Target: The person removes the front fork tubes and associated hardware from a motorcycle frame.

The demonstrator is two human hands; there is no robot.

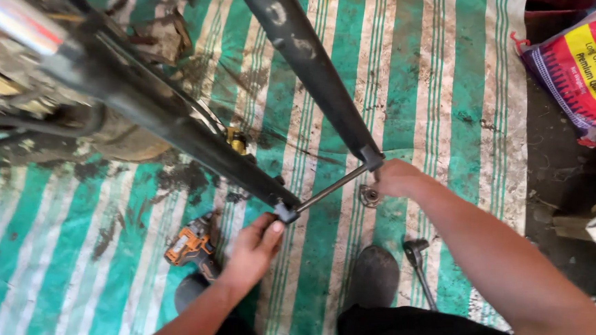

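Note:
Two black fork legs [311,65] of a motorcycle reach down toward me, joined at their tips by a thin steel axle rod [331,188]. My left hand [255,248] grips the near end of the left fork leg [176,129], thumb against the rod's end. My right hand [395,178] closes around the rod's other end at the right fork tip. A small round metal spacer [369,196] lies on the mat just below my right hand.
A green and white striped mat [440,93], dirty with grease, covers the floor. An orange cordless impact driver [193,245] lies by my left wrist. A ratchet wrench [419,264] lies by my right shoe [374,276]. A red and yellow sack [587,61] sits at top right.

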